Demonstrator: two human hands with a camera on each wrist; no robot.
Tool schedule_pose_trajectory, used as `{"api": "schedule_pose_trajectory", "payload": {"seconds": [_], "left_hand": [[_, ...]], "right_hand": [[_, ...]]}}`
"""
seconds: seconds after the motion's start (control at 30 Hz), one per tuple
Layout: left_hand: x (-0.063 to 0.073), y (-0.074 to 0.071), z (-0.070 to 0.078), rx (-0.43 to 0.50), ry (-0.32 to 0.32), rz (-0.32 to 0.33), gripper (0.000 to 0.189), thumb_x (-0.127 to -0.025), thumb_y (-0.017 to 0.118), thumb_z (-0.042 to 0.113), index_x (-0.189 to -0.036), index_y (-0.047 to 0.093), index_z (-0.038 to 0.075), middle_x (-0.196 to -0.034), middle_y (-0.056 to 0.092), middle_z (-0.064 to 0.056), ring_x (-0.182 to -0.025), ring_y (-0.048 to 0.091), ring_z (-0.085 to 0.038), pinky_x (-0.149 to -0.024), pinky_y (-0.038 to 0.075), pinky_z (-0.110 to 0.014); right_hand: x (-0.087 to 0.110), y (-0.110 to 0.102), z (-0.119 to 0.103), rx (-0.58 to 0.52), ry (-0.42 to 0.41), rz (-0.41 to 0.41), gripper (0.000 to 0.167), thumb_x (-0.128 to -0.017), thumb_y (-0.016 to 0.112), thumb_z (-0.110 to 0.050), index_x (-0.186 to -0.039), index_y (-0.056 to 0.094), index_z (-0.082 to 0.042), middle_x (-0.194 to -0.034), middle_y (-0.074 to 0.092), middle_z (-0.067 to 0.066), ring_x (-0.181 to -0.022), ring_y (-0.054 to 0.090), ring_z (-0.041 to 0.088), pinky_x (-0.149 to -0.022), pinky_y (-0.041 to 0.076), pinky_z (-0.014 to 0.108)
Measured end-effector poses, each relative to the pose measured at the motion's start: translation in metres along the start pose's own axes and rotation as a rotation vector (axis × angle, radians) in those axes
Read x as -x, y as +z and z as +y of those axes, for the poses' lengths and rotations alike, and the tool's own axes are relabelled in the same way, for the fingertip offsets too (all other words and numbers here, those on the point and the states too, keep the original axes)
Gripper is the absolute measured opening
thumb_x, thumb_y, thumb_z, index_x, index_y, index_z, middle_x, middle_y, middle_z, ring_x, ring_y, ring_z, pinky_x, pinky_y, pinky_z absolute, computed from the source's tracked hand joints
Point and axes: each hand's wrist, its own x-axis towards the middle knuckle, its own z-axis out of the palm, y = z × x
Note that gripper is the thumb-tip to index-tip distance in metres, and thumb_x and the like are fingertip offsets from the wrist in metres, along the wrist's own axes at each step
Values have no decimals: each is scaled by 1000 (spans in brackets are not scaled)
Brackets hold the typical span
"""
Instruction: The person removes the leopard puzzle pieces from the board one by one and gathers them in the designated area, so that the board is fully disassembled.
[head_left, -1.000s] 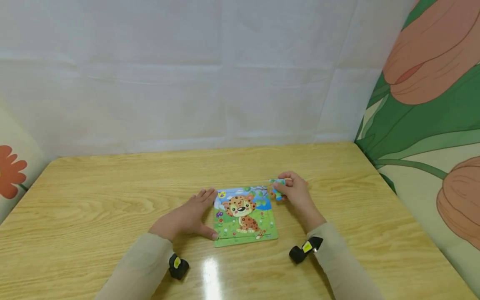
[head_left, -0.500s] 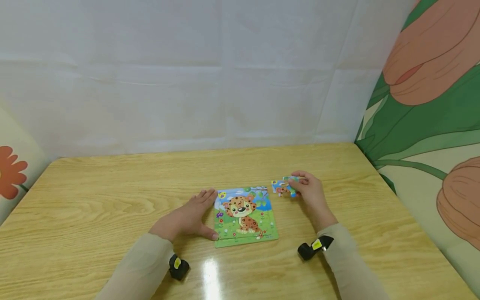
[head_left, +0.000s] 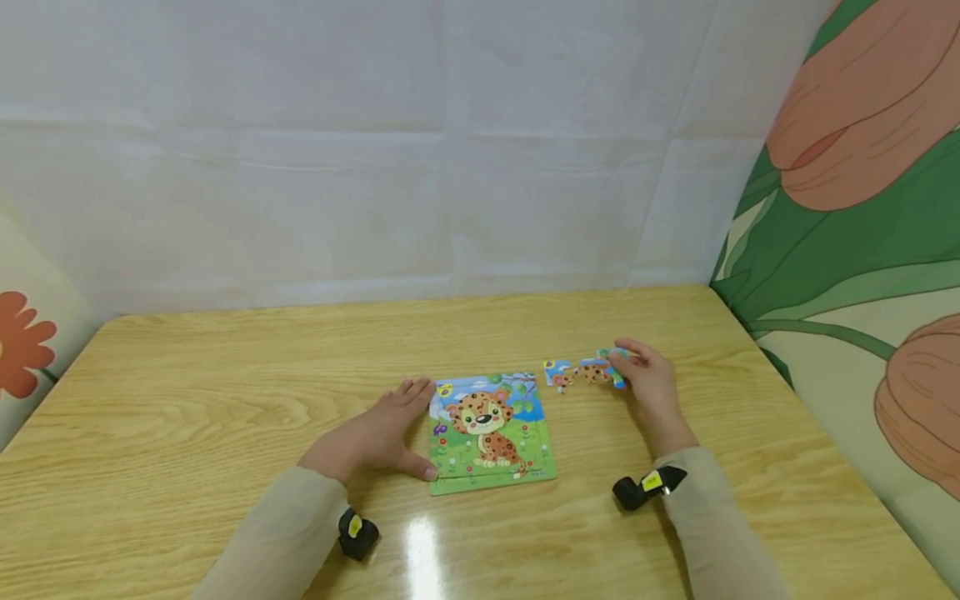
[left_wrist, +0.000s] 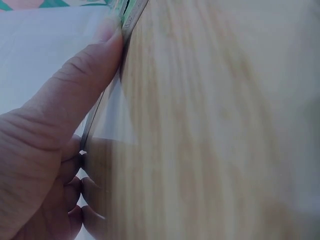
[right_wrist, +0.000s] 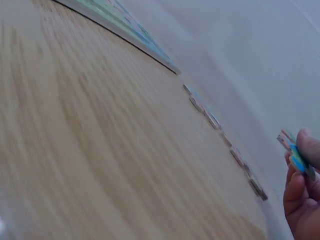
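A small puzzle piece (head_left: 615, 367) is pinched edgewise between thumb and fingertips of the right hand (head_left: 651, 385), just above the counter (head_left: 225, 383), right of two loose pieces (head_left: 573, 372) lying there. It is judged thin, stiff and very light, best taken by opposite edges, as a flat piece is hard to lift. The left hand (head_left: 371, 437) lies flat, fingers straight, thumb pressed against the left edge of the puzzle board (head_left: 491, 432).
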Motion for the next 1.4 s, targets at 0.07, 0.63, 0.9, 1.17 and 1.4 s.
{"api": "schedule_pose_trajectory", "payload": {"seconds": [0.07, 0.63, 0.9, 1.17, 1.4], "left_hand": [[0, 0, 0, -2, 1, 4, 120, -63, 77, 53, -146, 13, -6, -153, 9, -23, -139, 5, -42, -113, 7, -55], [-2, 0, 0, -3, -1, 3, 122, -62, 76, 55, -146, 11, -4, -153, 7, -22, -140, 4, -42, -113, 7, -56], [-2, 1, 0, -1, -3, -3, 122, -62, 77, 54, -146, 11, -5, -153, 7, -22, -140, 3, -42, -113, 6, -56], [-1, 1, -1, -2, -10, 1, 122, -62, 77, 54, -146, 11, -5, -153, 7, -22, -140, 4, -42, -113, 7, -55], [-1, 0, 0, -8, -16, 0, 122, -62, 77, 53, -146, 11, -5, -153, 7, -22, -140, 4, -41, -113, 6, -55]], "right_hand": [[-1, -4, 0, 42, -3, 15, 39, -89, 62, -10, -126, 53, 1, -67, 51, -9, -54, 45, 1, -49, 42, 12], [-18, -23, 3, 302, -68, 119, 34, -87, 64, -10, -119, 61, 0, -77, 48, -4, -61, 43, 1, -48, 41, 13], [-22, -23, 3, 479, -119, 129, 32, -87, 64, -13, -117, 62, -2, -84, 51, 3, -71, 44, 10, -55, 39, 16], [-23, -19, -1, 723, -157, 110, 36, -89, 60, -17, -120, 58, 2, -100, 56, 19, -89, 50, 28, -73, 44, 35], [-23, -19, -1, 813, -190, 98, 38, -90, 60, -17, -119, 58, 7, -115, 58, 26, -108, 53, 38, -91, 45, 47]]}}
